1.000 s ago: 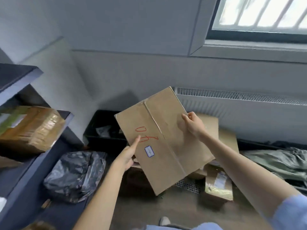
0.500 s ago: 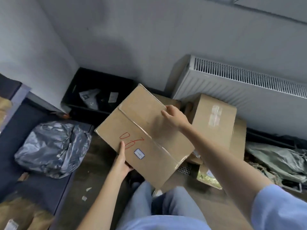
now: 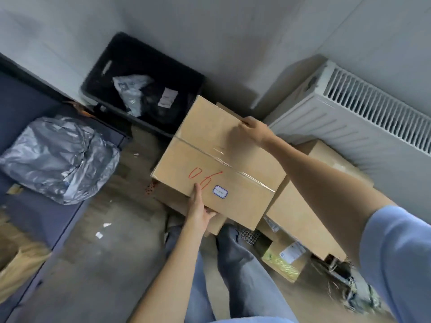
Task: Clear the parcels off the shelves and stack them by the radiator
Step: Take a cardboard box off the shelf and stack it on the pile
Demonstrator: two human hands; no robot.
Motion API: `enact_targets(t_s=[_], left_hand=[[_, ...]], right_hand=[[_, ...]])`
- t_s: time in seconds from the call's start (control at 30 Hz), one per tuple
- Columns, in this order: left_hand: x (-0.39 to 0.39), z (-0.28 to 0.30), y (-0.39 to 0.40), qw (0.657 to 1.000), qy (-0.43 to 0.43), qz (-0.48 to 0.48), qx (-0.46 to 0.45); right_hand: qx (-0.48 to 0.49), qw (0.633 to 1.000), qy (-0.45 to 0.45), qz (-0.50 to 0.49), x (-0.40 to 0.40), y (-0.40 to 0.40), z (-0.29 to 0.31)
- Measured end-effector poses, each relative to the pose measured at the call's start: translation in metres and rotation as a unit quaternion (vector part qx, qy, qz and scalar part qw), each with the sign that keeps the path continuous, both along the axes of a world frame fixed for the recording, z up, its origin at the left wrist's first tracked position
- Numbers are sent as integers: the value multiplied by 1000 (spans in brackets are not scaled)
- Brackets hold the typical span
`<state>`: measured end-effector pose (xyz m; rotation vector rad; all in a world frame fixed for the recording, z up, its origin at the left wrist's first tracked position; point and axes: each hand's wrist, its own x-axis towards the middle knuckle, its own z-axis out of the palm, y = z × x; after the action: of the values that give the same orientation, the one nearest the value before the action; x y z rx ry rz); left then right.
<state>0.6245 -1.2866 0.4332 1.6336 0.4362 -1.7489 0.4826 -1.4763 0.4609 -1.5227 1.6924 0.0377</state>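
Radiator (image 3: 363,117) stood white along the wall, the landmark for all else. Just left of its near end, the brown parcel (image 3: 221,164) with red scrawl had dropped from chest height a second earlier to sit low over the cardboard boxes (image 3: 300,213) already piled there; whether it touched them could not be told. That suggested the stacking step was nearly finished for this parcel. Farther left of the radiator stood a black crate (image 3: 142,73), then dark shelves (image 3: 42,215) carrying a grey bag parcel (image 3: 58,157), not yet cleared. Left hand (image 3: 200,210) gripped the parcel's near edge, thumb on top; right hand (image 3: 251,131) curled over its far edge. Bare floor (image 3: 112,264) showed paper scraps.
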Motion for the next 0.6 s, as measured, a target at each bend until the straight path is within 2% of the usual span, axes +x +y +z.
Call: enact_targets(t_s=[0.17, 0.27, 0.37, 0.47, 0.6], left_hand=[[-44, -29, -45, 1000, 19, 3, -3], [-63, -36, -68, 997, 47, -67, -9], [-74, -36, -87, 985, 55, -159, -32], [-71, -31, -95, 965, -1, -260, -28], [-46, -14, -80, 945, -54, -321, -34]], right_hand=[[4, 997, 79, 20, -36, -46, -31], [10, 991, 126, 41, -53, -61, -42], [75, 981, 154, 91, -63, -51, -49], [87, 964, 181, 172, -63, -30, -50], [98, 963, 167, 188, -45, -10, -42]])
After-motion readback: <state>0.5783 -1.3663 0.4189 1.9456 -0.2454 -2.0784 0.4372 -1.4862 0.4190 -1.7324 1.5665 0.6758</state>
